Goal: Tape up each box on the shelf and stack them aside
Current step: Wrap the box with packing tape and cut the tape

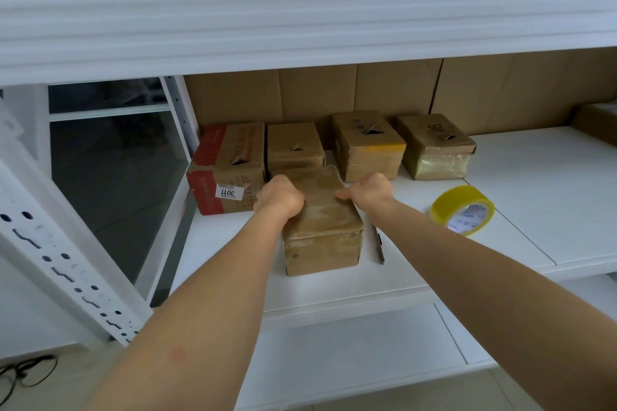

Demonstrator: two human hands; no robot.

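A small brown cardboard box wrapped in clear tape stands on the white shelf, near its front. My left hand grips its left top edge and my right hand grips its right top edge. Behind it stand a red-printed box with a white label, a plain brown box, a box with yellow tape and a box with clear tape. A roll of yellow tape lies to the right. A pen-like cutter lies beside the held box.
A shelf board hangs low overhead, carrying large cartons. Flat cardboard lines the back. A white upright post stands at the left. Another carton sits at the far right, and a lower shelf lies beneath.
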